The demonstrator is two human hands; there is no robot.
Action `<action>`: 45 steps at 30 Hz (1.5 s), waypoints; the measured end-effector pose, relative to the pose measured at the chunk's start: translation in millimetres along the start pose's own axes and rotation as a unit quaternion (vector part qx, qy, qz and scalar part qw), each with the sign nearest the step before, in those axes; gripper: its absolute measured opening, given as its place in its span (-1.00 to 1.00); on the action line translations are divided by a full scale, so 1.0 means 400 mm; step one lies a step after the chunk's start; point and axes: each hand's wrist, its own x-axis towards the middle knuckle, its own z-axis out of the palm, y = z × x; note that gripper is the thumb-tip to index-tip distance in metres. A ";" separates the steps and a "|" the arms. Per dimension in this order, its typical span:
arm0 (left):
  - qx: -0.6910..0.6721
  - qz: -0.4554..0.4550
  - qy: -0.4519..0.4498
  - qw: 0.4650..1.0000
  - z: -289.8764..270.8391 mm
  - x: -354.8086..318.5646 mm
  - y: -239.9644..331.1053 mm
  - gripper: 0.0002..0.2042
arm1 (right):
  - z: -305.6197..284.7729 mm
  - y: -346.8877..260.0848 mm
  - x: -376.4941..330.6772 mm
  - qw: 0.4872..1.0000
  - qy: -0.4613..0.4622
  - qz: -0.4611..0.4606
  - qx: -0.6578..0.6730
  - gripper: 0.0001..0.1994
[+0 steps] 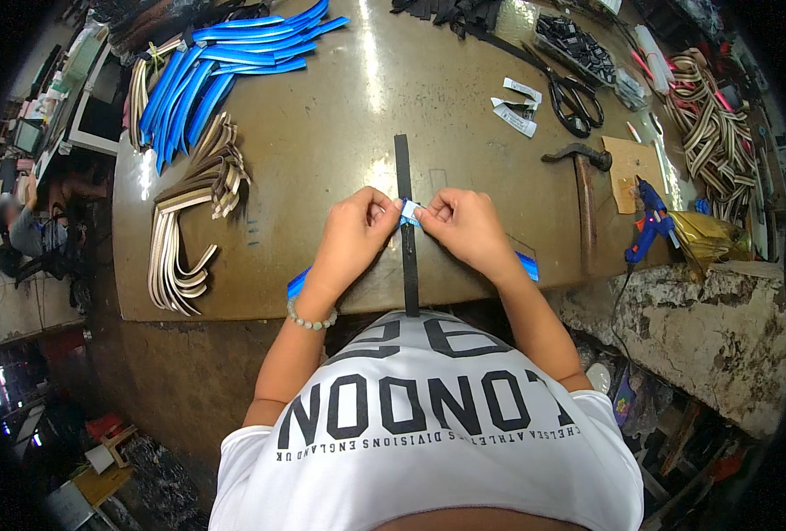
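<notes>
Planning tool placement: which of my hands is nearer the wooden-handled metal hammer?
Right. The right hand is left of the hammer; the left hand is farther left, across the flat black strip.

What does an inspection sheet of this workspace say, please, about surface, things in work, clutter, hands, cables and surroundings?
Surface: table brown, glossy, marked.
Things in work: white piece with blue material, over the black strip; strip reaches the near edge.
Clutter: blue straps and beige straps on the left; scissors, hammer and glue gun on the right.
Left hand: fingers pinching at the white piece; bracelet on the wrist.
Right hand: fingers pinching at the white piece.
Cables: glue gun's cable hangs past the edge; far end unclear.
Surroundings: another person far left; worn block at right.
</notes>
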 end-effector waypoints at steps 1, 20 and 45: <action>-0.013 -0.007 0.007 1.000 -0.001 0.000 0.000 -0.75 | -0.001 -0.001 0.001 1.000 -0.003 0.004 0.006 -0.71; 0.012 0.190 -0.041 0.981 -0.040 -0.085 -0.025 -0.67 | 0.008 0.009 0.001 0.998 -0.003 0.013 -0.054 -0.69; 0.065 0.069 0.084 0.992 0.019 -0.047 -0.003 -0.82 | 0.003 -0.052 -0.035 0.988 0.070 -0.138 0.004 -0.79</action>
